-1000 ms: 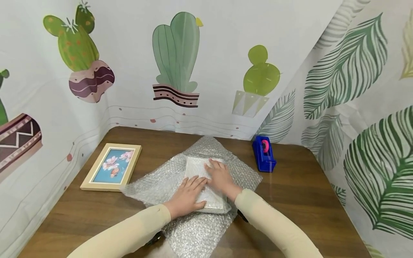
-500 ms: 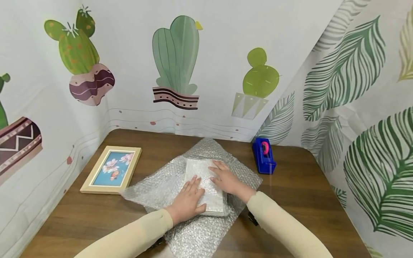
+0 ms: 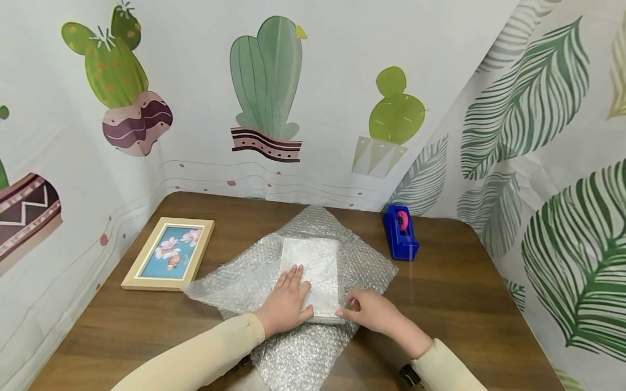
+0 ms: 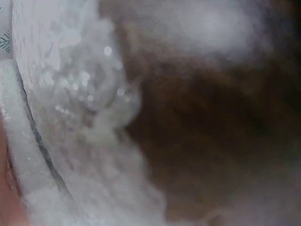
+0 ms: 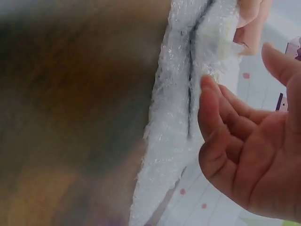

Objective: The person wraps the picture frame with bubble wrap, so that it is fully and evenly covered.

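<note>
A flat white rectangular item [image 3: 313, 255], partly covered by clear bubble wrap, lies on a larger sheet of bubble wrap [image 3: 303, 358] set cornerwise on the table. My left hand [image 3: 286, 304] rests on the item's near left part, fingers spread and nearly straight. Beside its near right corner is my right hand [image 3: 369, 310]. In the right wrist view the fingers of my right hand [image 5: 254, 141] are loosely bent, the thumb apart from them and nothing between. A strip of bubble wrap [image 5: 164, 113] stands next to those fingertips. The left wrist view shows blurred bubble wrap [image 4: 84, 84] close up.
A light wooden picture frame [image 3: 132, 281] with a flower picture lies on the brown table [image 3: 455, 282] at left. At the back right stands a blue tape dispenser [image 3: 403, 248] with a pink core. A patterned cloth [image 3: 332, 81] hangs behind the table.
My right hand has left the top of the white item and moved right and nearer to me, to its near right corner. My left hand stays pressed on it.
</note>
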`<action>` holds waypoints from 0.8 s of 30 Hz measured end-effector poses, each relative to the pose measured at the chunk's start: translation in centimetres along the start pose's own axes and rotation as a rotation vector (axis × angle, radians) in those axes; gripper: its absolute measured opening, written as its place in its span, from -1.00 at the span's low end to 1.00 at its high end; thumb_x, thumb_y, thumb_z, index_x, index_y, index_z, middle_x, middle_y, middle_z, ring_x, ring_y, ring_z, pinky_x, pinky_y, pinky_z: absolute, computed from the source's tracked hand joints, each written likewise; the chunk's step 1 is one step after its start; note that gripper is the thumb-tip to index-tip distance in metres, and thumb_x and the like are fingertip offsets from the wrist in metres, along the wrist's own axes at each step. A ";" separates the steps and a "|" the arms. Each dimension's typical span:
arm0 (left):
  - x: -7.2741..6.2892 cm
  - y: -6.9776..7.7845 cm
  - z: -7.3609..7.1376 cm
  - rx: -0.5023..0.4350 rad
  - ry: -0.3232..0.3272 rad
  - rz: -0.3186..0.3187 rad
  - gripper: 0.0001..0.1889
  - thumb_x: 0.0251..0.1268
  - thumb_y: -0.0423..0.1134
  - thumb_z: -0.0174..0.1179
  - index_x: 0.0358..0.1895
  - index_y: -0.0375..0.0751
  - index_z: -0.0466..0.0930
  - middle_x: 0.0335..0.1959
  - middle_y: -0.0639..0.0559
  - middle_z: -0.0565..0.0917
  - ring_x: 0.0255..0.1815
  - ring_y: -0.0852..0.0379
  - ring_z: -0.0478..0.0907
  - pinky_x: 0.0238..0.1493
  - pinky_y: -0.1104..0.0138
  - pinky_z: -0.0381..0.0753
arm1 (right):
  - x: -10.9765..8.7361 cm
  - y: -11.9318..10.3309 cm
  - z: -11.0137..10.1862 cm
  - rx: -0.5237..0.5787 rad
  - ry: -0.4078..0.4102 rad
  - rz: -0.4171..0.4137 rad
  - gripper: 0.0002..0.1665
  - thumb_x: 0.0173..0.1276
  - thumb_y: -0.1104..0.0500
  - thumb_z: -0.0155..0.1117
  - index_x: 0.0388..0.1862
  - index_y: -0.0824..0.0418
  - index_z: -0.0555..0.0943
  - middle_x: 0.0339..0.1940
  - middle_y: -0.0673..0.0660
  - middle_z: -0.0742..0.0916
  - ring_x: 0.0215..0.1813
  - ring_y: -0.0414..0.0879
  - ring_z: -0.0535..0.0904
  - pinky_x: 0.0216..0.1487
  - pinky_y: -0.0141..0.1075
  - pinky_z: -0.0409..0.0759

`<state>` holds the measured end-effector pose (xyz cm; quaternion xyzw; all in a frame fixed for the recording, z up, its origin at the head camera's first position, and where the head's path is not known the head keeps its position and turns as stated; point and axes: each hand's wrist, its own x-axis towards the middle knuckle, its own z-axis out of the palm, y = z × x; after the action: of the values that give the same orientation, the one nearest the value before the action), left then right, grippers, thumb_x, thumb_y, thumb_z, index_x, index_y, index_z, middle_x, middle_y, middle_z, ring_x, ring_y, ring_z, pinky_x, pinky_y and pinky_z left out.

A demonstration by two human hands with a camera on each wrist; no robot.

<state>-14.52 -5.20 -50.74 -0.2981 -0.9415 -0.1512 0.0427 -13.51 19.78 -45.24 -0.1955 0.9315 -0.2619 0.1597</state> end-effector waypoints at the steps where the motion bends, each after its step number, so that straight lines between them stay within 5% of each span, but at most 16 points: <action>1: 0.0 0.0 0.0 -0.002 0.003 0.001 -0.65 0.35 -0.03 0.08 -0.04 -0.27 0.46 0.43 -0.56 0.38 0.52 -0.47 0.31 0.52 -0.18 0.35 | -0.1 0.0 0.1 0.001 -0.005 -0.014 -0.62 0.35 -0.10 0.41 -0.36 0.19 0.62 -0.56 -0.07 0.60 -0.49 -0.29 0.41 -0.46 -0.39 0.41; 13: 0.1 0.1 0.7 0.004 0.053 0.006 -0.64 0.34 -0.02 0.09 -0.08 -0.28 0.46 0.40 -0.56 0.41 0.48 -0.48 0.35 0.49 -0.20 0.37 | -0.3 -2.3 1.7 -0.222 0.055 -0.038 -0.45 0.33 0.08 0.35 -0.74 0.01 0.26 -0.74 -0.14 0.31 -0.64 -0.26 0.19 -0.62 -0.36 0.15; 19: 0.2 -0.1 0.6 0.011 0.047 0.001 -0.61 0.31 -0.03 0.10 -0.05 -0.31 0.48 0.40 -0.57 0.40 0.48 -0.49 0.35 0.49 -0.20 0.37 | 1.2 -0.9 0.3 0.070 -0.208 -0.092 -0.57 0.47 0.08 0.24 -0.63 0.17 0.47 -0.71 -0.08 0.49 -0.63 -0.31 0.35 -0.58 -0.44 0.32; 24: 0.4 0.1 0.4 0.012 0.005 -0.018 -0.62 0.34 -0.01 0.08 -0.04 -0.28 0.48 0.43 -0.54 0.39 0.51 -0.46 0.33 0.52 -0.19 0.35 | 2.1 1.3 -0.7 0.298 -0.396 -0.158 -0.58 0.60 0.19 0.08 -0.49 0.39 0.56 -0.65 0.26 0.65 -0.59 -0.31 0.48 -0.53 -0.44 0.49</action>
<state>-14.76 -4.82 -51.02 -0.2892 -0.9449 -0.1467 0.0453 -15.99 20.15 -45.74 -0.2895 0.8150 -0.3646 0.3451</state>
